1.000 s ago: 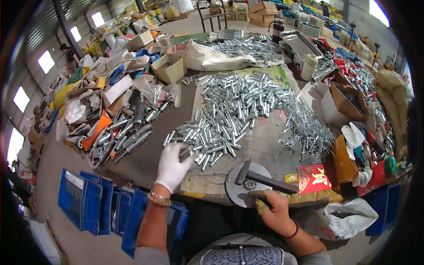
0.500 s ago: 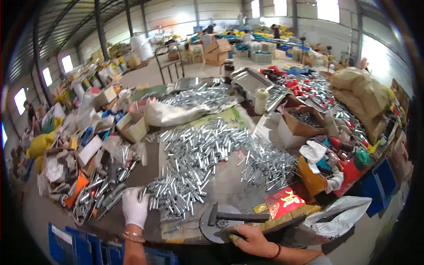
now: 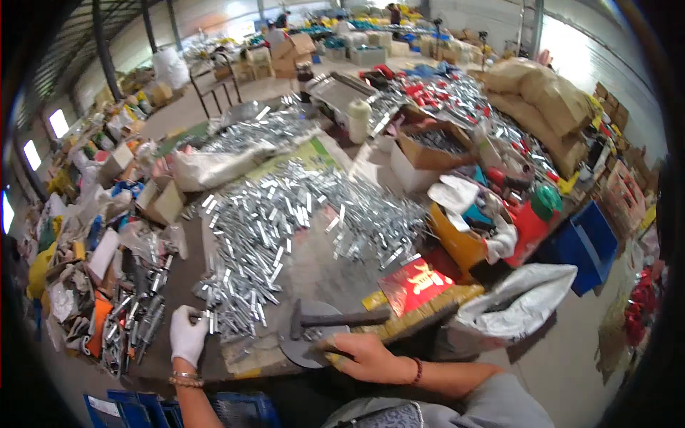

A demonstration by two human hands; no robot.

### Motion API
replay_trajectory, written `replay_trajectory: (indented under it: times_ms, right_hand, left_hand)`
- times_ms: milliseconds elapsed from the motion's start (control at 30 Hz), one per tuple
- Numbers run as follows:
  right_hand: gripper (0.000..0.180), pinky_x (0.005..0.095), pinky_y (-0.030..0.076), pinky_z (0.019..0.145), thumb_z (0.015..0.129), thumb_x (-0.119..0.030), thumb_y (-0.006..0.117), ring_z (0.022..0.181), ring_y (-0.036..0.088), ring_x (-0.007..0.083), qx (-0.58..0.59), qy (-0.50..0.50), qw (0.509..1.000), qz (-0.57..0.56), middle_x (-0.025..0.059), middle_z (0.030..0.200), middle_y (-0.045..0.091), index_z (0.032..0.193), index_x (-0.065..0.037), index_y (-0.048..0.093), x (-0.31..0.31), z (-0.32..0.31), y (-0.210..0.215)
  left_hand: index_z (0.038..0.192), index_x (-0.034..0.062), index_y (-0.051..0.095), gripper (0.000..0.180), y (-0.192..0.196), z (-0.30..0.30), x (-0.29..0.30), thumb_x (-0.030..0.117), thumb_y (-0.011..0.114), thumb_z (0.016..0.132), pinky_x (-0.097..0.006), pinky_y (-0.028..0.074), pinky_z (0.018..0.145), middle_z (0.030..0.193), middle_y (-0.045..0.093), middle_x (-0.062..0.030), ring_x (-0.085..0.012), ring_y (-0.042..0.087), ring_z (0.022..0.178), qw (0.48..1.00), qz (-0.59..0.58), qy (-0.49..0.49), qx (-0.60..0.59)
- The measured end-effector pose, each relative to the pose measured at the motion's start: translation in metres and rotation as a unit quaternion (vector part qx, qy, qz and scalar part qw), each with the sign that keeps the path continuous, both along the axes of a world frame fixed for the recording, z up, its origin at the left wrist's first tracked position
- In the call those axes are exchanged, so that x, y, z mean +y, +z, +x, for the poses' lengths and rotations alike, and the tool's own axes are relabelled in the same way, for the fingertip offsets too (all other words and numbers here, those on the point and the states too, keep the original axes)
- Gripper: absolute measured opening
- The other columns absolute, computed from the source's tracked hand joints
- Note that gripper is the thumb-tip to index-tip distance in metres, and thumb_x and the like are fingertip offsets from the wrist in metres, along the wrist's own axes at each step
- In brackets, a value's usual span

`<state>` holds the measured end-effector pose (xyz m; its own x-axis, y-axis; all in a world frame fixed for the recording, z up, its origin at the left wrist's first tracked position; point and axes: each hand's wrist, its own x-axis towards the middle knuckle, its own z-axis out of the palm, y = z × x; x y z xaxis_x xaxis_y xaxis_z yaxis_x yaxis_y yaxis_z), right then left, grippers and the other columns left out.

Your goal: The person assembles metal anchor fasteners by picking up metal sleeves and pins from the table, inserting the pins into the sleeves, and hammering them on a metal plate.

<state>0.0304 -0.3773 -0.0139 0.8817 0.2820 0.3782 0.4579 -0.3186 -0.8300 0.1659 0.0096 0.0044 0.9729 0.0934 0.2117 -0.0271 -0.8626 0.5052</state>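
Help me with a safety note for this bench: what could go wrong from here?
The hammer lies across the disc, close to the right hand; a bump might knock it off. The left hand is at the edge of the loose metal pieces, so a careless sweep could scatter some.

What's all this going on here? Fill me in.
A person is at a cluttered table. Their gloved left hand is at the near left edge of a pile of metal tubes; whether it grips one is unclear. Their bare right hand is at a round grey plate. A hammer lies across that plate, and thin metal rods are heaped beyond it.
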Motion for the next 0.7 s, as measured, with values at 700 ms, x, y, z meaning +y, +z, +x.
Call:
replay_trajectory:
  times_ms: [700]
  right_hand:
    - [0.009,0.0418,0.060,0.071,0.091,-0.011,0.064,0.085,0.072,0.0304,-0.160,-0.114,0.826,-0.529,0.0098,0.098,0.064,0.095,-0.008,0.071,-0.138,0.092,0.041]
  left_hand:
    - [0.092,-0.0001,0.062,0.017,0.021,-0.079,-0.076,0.001,0.076,0.082,-0.031,0.051,0.068,0.082,0.063,-0.0055,-0.0127,0.059,0.072,0.982,-0.173,-0.007,-0.078]
